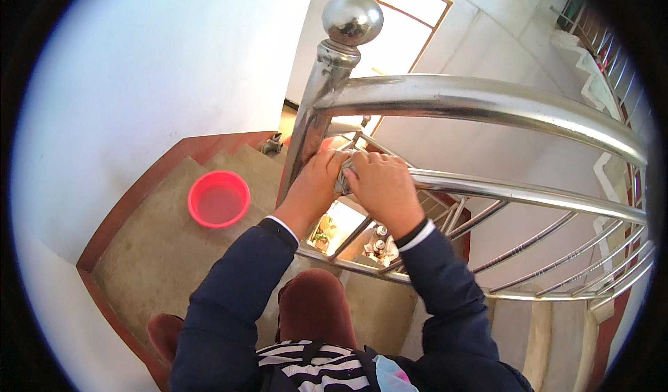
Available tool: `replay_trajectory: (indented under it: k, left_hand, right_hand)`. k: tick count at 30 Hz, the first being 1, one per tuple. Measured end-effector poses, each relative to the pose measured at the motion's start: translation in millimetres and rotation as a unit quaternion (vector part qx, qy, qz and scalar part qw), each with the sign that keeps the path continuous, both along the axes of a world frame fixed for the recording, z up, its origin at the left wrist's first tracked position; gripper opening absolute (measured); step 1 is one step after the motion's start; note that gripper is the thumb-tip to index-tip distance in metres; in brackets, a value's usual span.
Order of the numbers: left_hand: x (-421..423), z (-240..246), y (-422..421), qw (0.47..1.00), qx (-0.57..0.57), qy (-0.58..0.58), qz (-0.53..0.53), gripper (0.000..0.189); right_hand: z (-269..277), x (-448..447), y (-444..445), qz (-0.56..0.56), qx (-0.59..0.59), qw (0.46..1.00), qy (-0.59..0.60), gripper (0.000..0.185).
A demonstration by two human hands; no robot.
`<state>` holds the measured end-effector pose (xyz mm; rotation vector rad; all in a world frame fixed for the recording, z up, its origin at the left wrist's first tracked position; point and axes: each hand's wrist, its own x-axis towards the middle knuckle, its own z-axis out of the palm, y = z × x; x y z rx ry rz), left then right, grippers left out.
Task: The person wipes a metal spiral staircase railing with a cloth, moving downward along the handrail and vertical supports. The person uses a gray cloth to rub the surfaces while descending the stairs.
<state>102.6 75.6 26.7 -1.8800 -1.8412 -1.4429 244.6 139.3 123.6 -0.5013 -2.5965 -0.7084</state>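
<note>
Both my hands are at the lower rail (pixel 501 184) of a stainless steel stair railing, close to its newel post (pixel 313 112). A grey cloth (pixel 344 175) is bunched around the rail between them. My left hand (pixel 315 180) grips the cloth beside the post. On the other side, my right hand (pixel 383 185) is wrapped over the cloth and rail, its thumb pressed against the fabric. Above them runs the thick top handrail (pixel 469 97), and a shiny ball finial (pixel 353 18) caps the post. The hands hide the covered part of the rail.
A pink plastic basin (pixel 219 199) with liquid in it stands on the concrete landing (pixel 141 251) at left. Steps (pixel 261 157) descend beyond it along a white wall (pixel 156 52). Thin balusters (pixel 527 238) border the stairwell; objects on a lower floor show through. More steps (pixel 543 345) lie at right.
</note>
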Motion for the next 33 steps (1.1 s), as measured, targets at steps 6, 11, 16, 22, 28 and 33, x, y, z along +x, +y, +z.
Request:
replay_trajectory:
  k: [6,11,16,22,28,33]
  left_hand:
    - [-4.4,6.6,1.7,1.000,0.015,-0.005,0.017,0.077]
    - [1.7,16.4,4.0,0.999,0.036,-0.016,-0.008,0.071]
    - [-13.9,4.8,19.5,0.993,0.081,0.001,-0.081,0.046]
    - [15.1,-3.3,44.8,0.977,0.141,-0.068,-0.148,0.020]
    - [32.0,-20.7,47.4,0.975,0.067,-0.117,-0.178,0.034]
    - [-17.8,-7.6,22.7,0.808,-0.065,-0.425,-0.403,0.038]
  right_hand:
    - [68.3,67.5,15.8,-0.126,0.020,0.991,-0.032,0.062]
    - [64.4,69.1,12.6,-0.116,0.031,0.990,-0.075,0.057]
    - [47.8,80.3,22.2,-0.142,0.068,0.986,-0.060,0.054]
    - [59.8,129.3,28.8,-0.260,0.020,0.964,-0.055,0.053]
    - [69.7,114.5,27.7,-0.364,-0.100,0.919,-0.112,0.057]
    - [67.1,95.1,24.9,-0.414,-0.105,0.892,-0.147,0.048]
